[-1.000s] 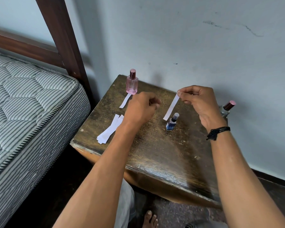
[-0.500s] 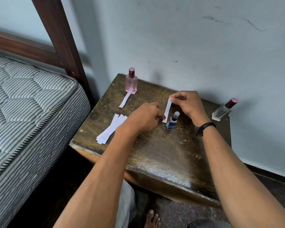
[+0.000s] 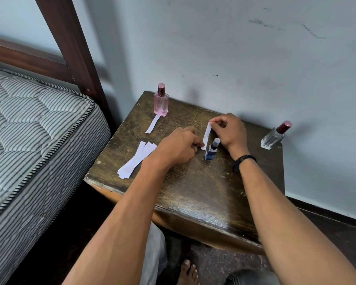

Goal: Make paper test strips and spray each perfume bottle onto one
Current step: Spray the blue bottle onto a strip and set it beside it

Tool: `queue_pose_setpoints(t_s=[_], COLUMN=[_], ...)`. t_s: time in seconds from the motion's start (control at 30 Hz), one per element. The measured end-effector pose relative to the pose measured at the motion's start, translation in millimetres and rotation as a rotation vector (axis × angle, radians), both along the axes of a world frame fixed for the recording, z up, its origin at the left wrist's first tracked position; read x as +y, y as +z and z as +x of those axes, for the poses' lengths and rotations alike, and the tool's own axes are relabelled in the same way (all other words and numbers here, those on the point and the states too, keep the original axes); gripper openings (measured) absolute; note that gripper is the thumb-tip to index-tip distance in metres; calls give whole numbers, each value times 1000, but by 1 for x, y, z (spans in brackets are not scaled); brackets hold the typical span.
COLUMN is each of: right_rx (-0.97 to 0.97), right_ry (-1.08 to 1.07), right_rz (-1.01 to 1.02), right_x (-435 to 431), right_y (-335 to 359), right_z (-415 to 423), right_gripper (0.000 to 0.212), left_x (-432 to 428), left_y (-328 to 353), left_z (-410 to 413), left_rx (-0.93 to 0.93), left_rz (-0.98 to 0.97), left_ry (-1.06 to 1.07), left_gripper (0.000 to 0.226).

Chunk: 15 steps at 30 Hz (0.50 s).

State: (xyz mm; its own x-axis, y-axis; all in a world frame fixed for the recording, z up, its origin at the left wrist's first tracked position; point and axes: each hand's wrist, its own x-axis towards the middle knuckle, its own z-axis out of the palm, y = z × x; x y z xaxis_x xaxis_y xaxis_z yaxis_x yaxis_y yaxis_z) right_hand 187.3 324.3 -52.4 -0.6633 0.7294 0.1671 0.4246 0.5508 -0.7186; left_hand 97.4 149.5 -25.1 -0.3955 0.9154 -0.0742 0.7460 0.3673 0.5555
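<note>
On the counter (image 3: 193,192), my right hand (image 3: 230,130) pinches the top end of a paper strip (image 3: 206,134) between thumb and curled fingers. My left hand (image 3: 177,149), fingers curled, pinches its lower end. The strip's long axis runs 12 to 6 o'clock. The blue bottle (image 3: 211,150) stands just at 3 o'clock of that lower end, between my hands.

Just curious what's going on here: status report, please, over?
Right hand pinches top of paper strip, left hand its lower end. Strip slanted beside blue bottle. Nothing blocking.
</note>
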Motion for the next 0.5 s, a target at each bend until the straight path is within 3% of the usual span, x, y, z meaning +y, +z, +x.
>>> queue_pose_setpoints(t_s=[0.5], right_rx=[32], right_ry=[-38], right_rz=[-48], right_x=[-1], right_y=[0], right_z=[-1], right_gripper=[7], left_x=[-1], left_y=[3], left_z=[2], left_rx=[14], left_rz=[-17], left_ry=[-9], left_gripper=[31])
